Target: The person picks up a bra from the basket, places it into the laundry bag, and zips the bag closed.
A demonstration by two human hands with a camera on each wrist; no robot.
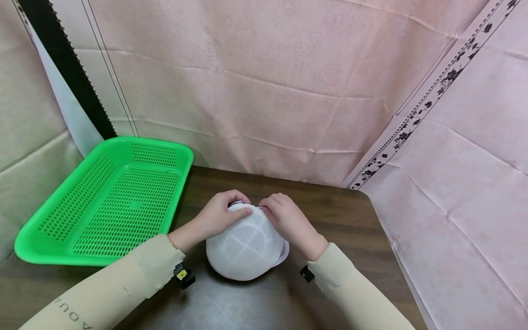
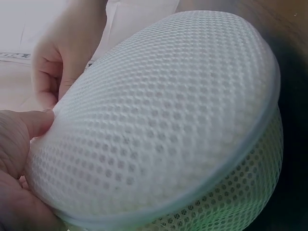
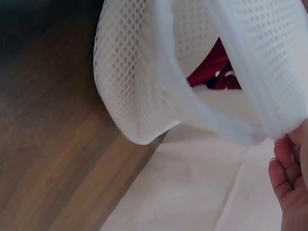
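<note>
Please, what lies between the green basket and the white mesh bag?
In the head view, the person's left wrist and cream sleeve cross between the green basket and white mesh bag, with brown table showing there.

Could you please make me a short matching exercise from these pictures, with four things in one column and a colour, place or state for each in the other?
Things:
1. Basket
2. Mesh bag
3. Red item
4. Table

Descriptions:
A. Partly visible through an opening in the right wrist view
B. Brown, with a wood-grain look
C. Green, on the left side of the head view
D. White, held by the left hand and the right hand

Right pairs: 1-C, 2-D, 3-A, 4-B
</note>
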